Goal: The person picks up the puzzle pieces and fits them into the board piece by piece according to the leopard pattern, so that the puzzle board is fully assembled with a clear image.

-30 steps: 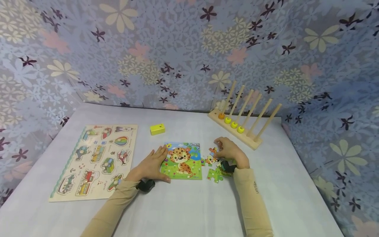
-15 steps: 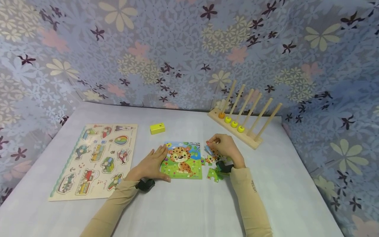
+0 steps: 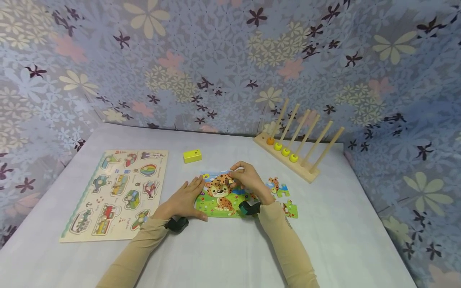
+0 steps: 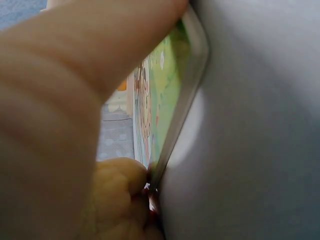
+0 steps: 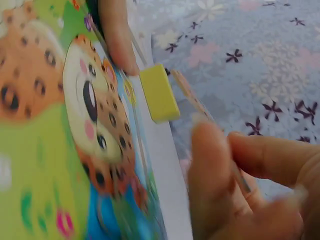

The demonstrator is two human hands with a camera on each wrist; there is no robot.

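Note:
A square puzzle board (image 3: 209,207) with a cartoon leopard lies on the table. Its left side lies under my left hand (image 3: 183,201), which rests flat with fingers spread and thumb at the near corner. From the left wrist view, the thumb (image 4: 75,55) reaches over the board's edge (image 4: 192,85). Over the board's upper right, my right hand (image 3: 248,178) pinches a thin puzzle piece (image 5: 189,92) between thumb and fingers. The piece is seen edge-on in the right wrist view, tilted above the board. Loose puzzle pieces (image 3: 284,191) lie to the right, partly hidden by the right wrist.
Left of the hands lies a wooden peg puzzle (image 3: 122,214) with vehicle pictures. A yellow block (image 3: 192,156) sits behind the leopard board. At the back right stands a wooden rack (image 3: 306,174) with upright rods and several beads. A flowered cloth (image 3: 223,72) hangs behind the table.
My right hand picked up a puzzle piece from the loose ones and carried it left, over the leopard board's upper right. The left hand has stayed in place.

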